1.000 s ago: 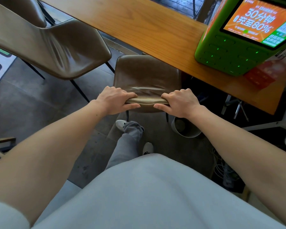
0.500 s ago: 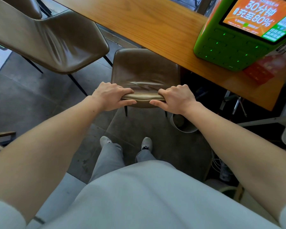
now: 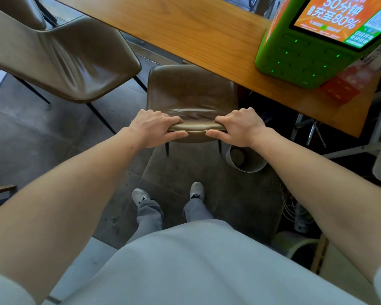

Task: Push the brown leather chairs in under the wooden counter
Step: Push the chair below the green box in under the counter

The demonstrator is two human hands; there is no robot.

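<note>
A brown leather chair (image 3: 190, 93) stands in front of me, the far part of its seat tucked under the edge of the wooden counter (image 3: 185, 27). My left hand (image 3: 155, 127) grips the left end of the backrest's top edge. My right hand (image 3: 240, 126) grips the right end. A second brown leather chair (image 3: 70, 56) stands to the left, turned sideways and out on the floor beside the counter.
A green charging kiosk (image 3: 312, 51) with an orange screen sits on the counter at the right, a red card (image 3: 344, 84) beside it. A white bin (image 3: 245, 159) stands on the floor by the chair's right rear leg. Cables lie at the right. My feet stand behind the chair.
The chair has slid a little further under the counter with both hands on its backrest. My feet have come together side by side behind it.
</note>
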